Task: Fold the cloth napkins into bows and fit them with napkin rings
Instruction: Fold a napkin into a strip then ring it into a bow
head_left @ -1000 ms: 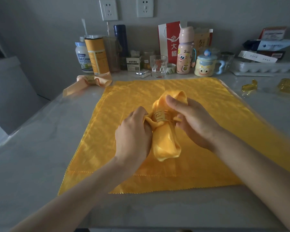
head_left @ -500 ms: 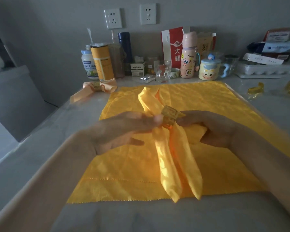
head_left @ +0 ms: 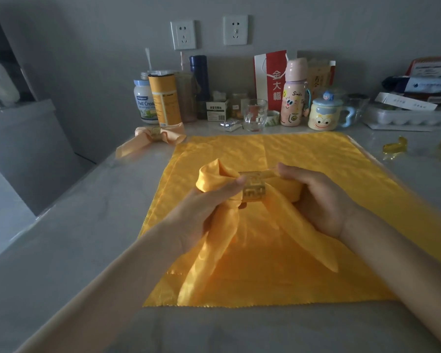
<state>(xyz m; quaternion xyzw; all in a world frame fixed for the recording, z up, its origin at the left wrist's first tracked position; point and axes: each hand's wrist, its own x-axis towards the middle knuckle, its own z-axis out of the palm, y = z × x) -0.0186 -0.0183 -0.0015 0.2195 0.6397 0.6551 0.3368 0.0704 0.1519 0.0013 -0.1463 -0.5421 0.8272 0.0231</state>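
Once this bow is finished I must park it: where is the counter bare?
Bare counter lies left of the spread yellow cloth, below the finished peach bow, and along the cloth's near hem. Crowded: the back row by the wall, and loose rings at right.

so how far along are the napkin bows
Done: one pale bow, ringed, lies back left. In hand: the left hand and right hand grip a yellow napkin that sits through a gold ring, its loops not yet tidy. Left: the flat napkin underneath, with spare rings at the right.
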